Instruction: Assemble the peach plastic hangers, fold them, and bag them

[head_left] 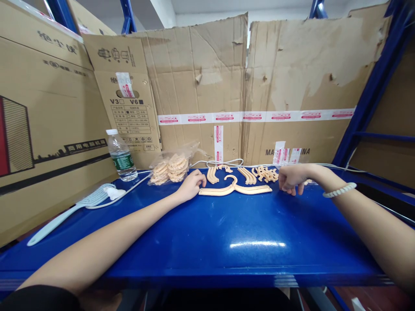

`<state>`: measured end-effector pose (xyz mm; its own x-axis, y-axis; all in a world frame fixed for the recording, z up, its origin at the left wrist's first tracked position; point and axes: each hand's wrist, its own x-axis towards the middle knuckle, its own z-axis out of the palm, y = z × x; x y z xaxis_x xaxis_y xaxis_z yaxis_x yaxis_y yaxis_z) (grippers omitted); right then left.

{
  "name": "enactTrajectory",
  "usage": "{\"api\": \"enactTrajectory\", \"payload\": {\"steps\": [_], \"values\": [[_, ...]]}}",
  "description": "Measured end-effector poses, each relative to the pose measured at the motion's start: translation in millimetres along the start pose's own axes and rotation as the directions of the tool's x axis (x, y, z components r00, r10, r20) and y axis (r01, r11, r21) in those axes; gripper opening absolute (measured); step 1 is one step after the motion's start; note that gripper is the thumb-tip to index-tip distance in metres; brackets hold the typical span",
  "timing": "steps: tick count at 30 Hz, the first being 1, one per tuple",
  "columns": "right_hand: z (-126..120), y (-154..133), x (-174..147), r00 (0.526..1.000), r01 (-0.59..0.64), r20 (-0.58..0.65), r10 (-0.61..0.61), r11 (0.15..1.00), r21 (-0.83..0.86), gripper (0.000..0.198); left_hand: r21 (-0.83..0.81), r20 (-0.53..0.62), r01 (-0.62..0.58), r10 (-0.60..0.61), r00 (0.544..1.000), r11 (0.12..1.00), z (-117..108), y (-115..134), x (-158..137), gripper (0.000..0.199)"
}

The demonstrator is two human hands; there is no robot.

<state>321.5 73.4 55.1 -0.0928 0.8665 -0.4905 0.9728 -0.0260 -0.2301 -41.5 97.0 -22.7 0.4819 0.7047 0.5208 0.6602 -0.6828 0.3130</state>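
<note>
A cream-coloured clothes hanger [236, 188], made of a hook and curved arm pieces, lies flat on the blue table [194, 242]. By its left end rests my left hand [192, 185], the fingers curled in; whether they hold anything is hidden. My right hand [292, 178] is beyond the hanger's right end, beside a pile of small curved pieces [266, 174]. Its fingers point down and are bent together, and what they hold, if anything, cannot be made out. Behind the hanger are sets of curved arm strips [212, 175], more strips [247, 176] and several hook pieces [224, 168].
Clear plastic bags of cream pieces [171, 167] lie left of my left hand, near a water bottle [122, 157]. A pale blue hairbrush [78, 208] and a white cable [129, 193] are at the left. Cardboard sheets [201, 86] wall the back; a dark flat object [385, 201] lies right.
</note>
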Motion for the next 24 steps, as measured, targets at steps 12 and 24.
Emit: {"api": "enactTrajectory", "payload": {"steps": [12, 24], "values": [[1.7, -9.2, -9.9, 0.999, -0.026, -0.028, 0.026, 1.000, -0.011, 0.006, 0.038, 0.009, -0.003, 0.002, 1.000, 0.999, -0.4, 1.6, -0.1, 0.028], [1.9, -6.6, -6.4, 0.999, -0.018, -0.050, 0.018, 1.000, -0.001, 0.010, 0.038, 0.037, 0.008, -0.009, 0.999, 0.999, -2.3, 6.6, -0.5, 0.024]]}}
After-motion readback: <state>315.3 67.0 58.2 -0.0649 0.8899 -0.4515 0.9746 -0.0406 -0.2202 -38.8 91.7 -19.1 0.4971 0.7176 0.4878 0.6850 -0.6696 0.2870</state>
